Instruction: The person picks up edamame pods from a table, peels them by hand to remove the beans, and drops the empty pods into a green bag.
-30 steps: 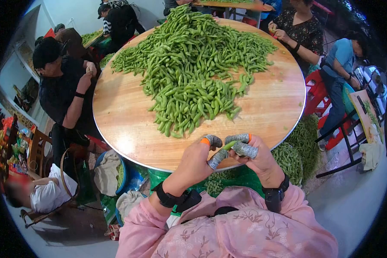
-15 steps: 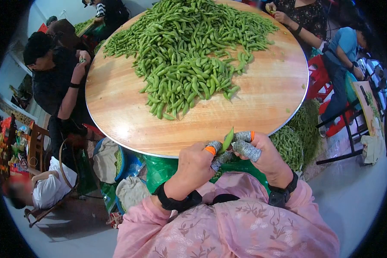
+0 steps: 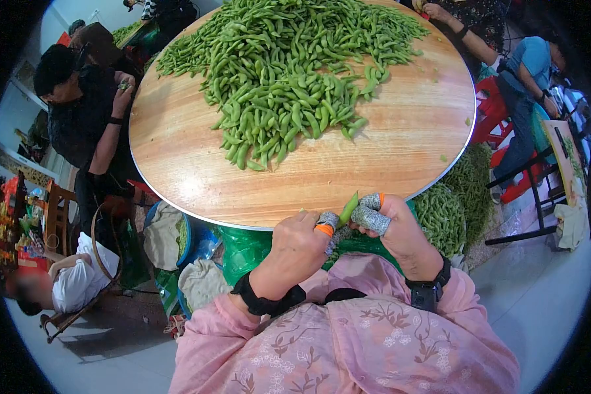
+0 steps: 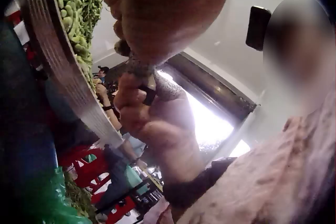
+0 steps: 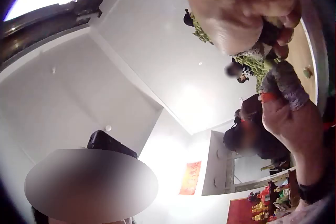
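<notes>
A green soybean pod [image 3: 349, 208], pointed at its upper end, is pinched between both hands just off the near edge of the round wooden table [image 3: 256, 197]. My left hand [image 3: 299, 244] grips its lower part with wrapped fingertips. From the other side, my right hand [image 3: 404, 233] holds it between thumb and finger. Grey knitted finger covers [image 3: 370, 220], with orange bands, sit on both hands. Close together, the hands hide much of the pod in the left wrist view. A large heap of soybean pods [image 3: 295, 85] lies farther back on the tabletop.
Below the table's right edge stand pods in a pile [image 3: 443, 217]. A green plastic bag [image 3: 243, 249] hangs under the near rim. At left, a blue tub [image 3: 188, 246] carries a cloth. People sit around, one in black [image 3: 72, 111] at the left.
The pod has swung from slanting low across the fingers to pointing up. Both hands have shifted slightly, and the table and heap now appear higher in the head view.
</notes>
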`<state>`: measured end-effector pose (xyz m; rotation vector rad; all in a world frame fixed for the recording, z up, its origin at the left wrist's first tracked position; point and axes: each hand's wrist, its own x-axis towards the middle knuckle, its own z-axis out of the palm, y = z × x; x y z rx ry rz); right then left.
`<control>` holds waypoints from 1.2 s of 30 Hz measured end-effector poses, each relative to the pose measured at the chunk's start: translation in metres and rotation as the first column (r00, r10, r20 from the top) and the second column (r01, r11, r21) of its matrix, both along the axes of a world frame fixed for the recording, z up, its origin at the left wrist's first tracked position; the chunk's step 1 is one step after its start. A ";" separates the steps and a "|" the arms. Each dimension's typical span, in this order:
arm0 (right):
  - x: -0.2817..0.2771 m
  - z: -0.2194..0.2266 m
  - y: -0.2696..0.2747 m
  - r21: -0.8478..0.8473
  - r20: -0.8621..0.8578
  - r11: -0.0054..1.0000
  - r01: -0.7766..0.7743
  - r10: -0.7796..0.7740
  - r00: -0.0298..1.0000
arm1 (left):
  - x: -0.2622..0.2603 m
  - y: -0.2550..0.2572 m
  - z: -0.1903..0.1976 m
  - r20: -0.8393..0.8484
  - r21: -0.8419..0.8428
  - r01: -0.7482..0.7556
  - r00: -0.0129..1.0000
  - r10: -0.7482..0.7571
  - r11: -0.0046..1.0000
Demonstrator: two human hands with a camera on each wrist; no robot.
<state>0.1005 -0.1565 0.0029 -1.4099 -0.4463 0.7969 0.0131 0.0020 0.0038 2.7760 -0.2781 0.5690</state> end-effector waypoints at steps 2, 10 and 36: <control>0.000 -0.007 -0.001 0.073 -0.045 0.997 -0.014 0.017 0.999 | -0.001 -0.001 -0.005 -0.022 -0.273 0.036 0.999 -0.044 0.961; -0.004 -0.022 0.005 0.374 -0.146 0.927 -0.035 0.097 0.984 | -0.009 -0.006 -0.023 -0.153 -0.871 -0.060 0.976 -0.153 0.487; -0.009 -0.017 0.013 0.165 0.245 0.979 -0.116 0.073 0.967 | -0.008 -0.009 -0.038 -0.264 -0.947 -0.284 0.954 -0.143 -0.150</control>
